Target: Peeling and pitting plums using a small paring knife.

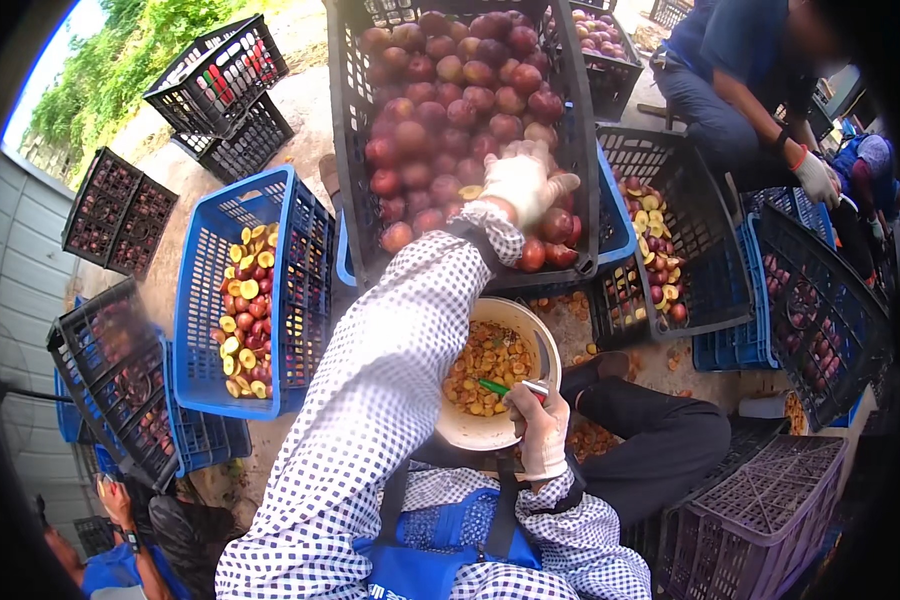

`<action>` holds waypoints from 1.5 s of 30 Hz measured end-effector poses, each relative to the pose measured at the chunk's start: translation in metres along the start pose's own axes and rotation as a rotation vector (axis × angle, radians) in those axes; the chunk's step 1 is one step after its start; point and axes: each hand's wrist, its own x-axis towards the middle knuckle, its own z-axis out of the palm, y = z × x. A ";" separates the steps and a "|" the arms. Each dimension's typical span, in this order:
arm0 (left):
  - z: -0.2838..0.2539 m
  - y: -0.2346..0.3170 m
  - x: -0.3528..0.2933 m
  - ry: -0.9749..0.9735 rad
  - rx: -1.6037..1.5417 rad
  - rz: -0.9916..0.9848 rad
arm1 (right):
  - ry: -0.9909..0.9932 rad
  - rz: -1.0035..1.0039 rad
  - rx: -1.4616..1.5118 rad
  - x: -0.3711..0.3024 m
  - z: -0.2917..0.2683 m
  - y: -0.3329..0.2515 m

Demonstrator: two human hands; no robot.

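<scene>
Checked sleeves and a blue apron (420,565) fill the lower frame, nearest the lens. Just above the apron, the right hand (542,430), gloved in white, is closed around a green-handled knife (505,387); the blade end points left, over the pale bowl (490,375). Grip state: fingers curled tight on the handle, nothing else held. The bowl sits in the lap, touching the right hand at its lower right rim, and holds a layer of orange-brown pits and scraps.

Left hand (523,183), also in a white glove, is extended well beyond the bowl into the large black crate (348,150) of whole red plums. Its fingers are bent down onto a plum (542,150); whether they have closed fully round it I cannot tell, since the hand covers the fruit beneath. The fruit being reached for lies directly under this hand, near the crate's right wall, far from the knife hand.

Left of the bowl: a blue crate (205,280) with halved plums, yellow cut faces up. Right of the bowl: a black crate (715,230) also holding halves. Beyond the bowl, upper right, another person (750,70) in blue sits bent over, gloved hand at more crates. Lower right of the bowl stands an upturned purple crate (770,500). Far left of the bowl, stacked dark crates (115,380) of fruit; a second person's arm shows at the lower left edge.
</scene>
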 end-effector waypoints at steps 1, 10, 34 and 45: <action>0.015 -0.003 0.004 0.003 0.034 0.026 | 0.002 0.012 -0.011 0.002 -0.001 -0.001; -0.041 -0.092 0.054 0.066 0.620 -0.059 | -0.010 0.084 -0.034 0.010 -0.009 0.017; -0.106 0.044 -0.246 -0.088 -1.480 -0.362 | -0.210 -0.778 -0.449 -0.045 0.030 -0.054; -0.105 0.059 -0.283 -0.107 -1.545 -0.880 | -0.112 -0.870 -0.730 -0.064 0.039 -0.021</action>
